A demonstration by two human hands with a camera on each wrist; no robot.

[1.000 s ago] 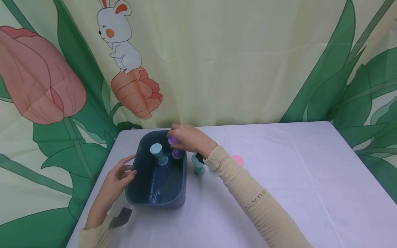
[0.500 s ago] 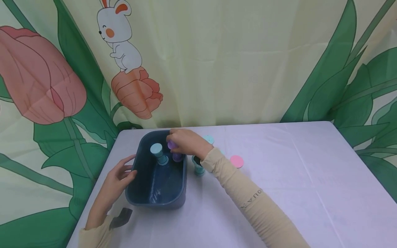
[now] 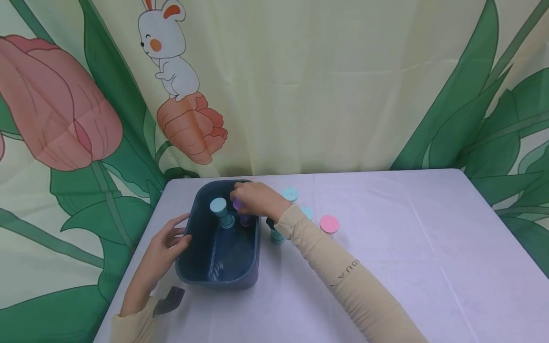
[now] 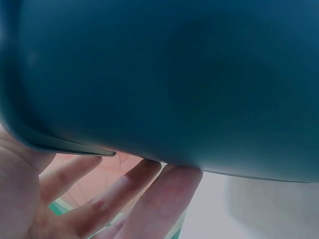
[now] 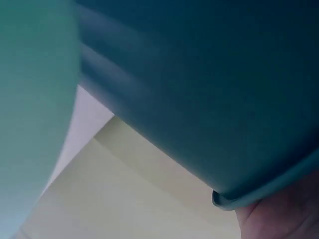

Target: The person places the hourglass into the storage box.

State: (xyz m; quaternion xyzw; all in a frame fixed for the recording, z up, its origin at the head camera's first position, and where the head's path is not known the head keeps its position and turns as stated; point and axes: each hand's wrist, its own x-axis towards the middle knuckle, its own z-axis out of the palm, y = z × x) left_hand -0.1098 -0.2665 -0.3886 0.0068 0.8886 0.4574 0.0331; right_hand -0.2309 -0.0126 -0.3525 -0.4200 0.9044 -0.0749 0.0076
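A dark blue plastic bin (image 3: 231,264) stands at the left of the table. My left hand (image 3: 165,245) holds its left wall, the thumb at the rim; in the left wrist view the fingertips (image 4: 182,181) touch the outside. My right hand (image 3: 259,199) reaches over the far right rim and grips a purple spool-shaped piece (image 3: 238,205) inside the bin, partly covered by the fingers. Beside it in the bin stands a light teal spool-shaped piece (image 3: 221,213). In the right wrist view the bin's wall (image 5: 199,99) hides most of that hand.
Right of the bin stands another teal piece (image 3: 277,237), partly under the right wrist. Beyond the right forearm are a pale teal round top (image 3: 289,193), a second one (image 3: 306,212) and a pink one (image 3: 329,224). A white cloth (image 3: 386,267) covers the table; a printed curtain (image 3: 321,95) hangs behind.
My right hand has lowered slightly toward me at the bin's far right with the purple piece. More of the pale teal and pink tops shows. The left hand keeps its place.
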